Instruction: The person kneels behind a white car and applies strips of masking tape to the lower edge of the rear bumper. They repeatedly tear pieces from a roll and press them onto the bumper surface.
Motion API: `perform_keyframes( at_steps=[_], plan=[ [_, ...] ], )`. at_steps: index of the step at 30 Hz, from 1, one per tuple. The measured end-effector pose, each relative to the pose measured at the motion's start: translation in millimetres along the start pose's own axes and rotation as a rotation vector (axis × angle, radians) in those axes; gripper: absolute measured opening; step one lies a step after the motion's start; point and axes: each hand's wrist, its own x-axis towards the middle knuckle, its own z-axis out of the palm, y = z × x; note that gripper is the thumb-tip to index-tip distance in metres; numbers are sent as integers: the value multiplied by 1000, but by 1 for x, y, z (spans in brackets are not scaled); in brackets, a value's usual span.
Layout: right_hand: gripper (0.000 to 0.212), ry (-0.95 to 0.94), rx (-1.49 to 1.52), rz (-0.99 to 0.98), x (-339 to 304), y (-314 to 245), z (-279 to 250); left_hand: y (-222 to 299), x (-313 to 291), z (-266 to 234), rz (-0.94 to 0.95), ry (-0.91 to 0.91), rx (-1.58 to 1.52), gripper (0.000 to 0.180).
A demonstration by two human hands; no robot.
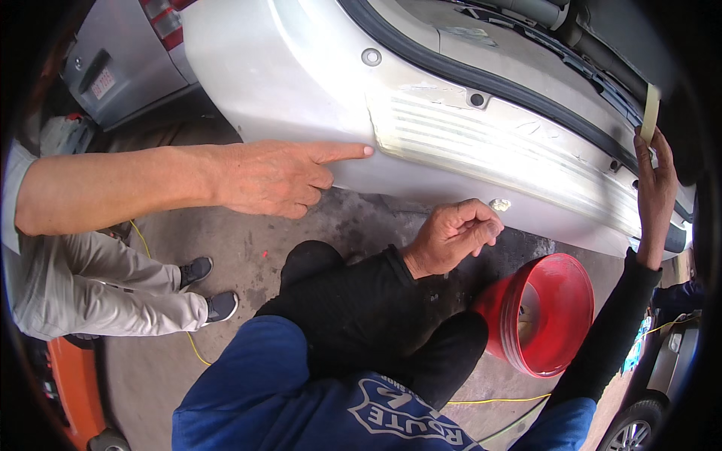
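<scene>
Nearest to me is my blue shirt (pixel 256 383) with its white emblem, and below it my knees in black trousers (pixel 451 342). My left hand (pixel 455 239) hangs in front of them, fingers curled in and thumb drawn up to them; I can't tell whether anything sits between the tips. A red bucket (pixel 556 331) is tipped on the concrete floor (pixel 248 255) to the right of my knees. Out to the right, my right hand (pixel 656 169) pinches a pale strip (pixel 650 113) between thumb and fingers, the strip pointing up.

Just beyond my left hand is the pale car bumper (pixel 286 90), running across in front of me, its ribbed panel (pixel 459 124) on top and a whitish lump (pixel 499 204) near its lower edge. From the left, a co-worker's hand (pixel 278 177) points with one finger at the near corner of that panel. The co-worker's dark shoes (pixel 222 307) stand off to the left. Farther back, a silver vehicle (pixel 124 60) stands at upper left.
</scene>
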Motion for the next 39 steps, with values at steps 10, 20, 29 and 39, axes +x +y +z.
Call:
perform_keyframes(
  at_steps=[10, 20, 29, 39],
  plan=[
    [15, -242, 1017, 320, -236, -120, 29, 8, 8, 4, 223, -91, 83, 28],
    [20, -289, 621, 276, -256, -129, 44, 6, 3, 15, 172, -223, 571, 46],
    [20, -256, 450, 220, -262, -124, 52, -1, 0, 22, 195, -98, 625, 21],
    [19, -277, 385, 271, -264, -130, 49, -4, -3, 25, -49, -107, 460, 6]
  ],
)
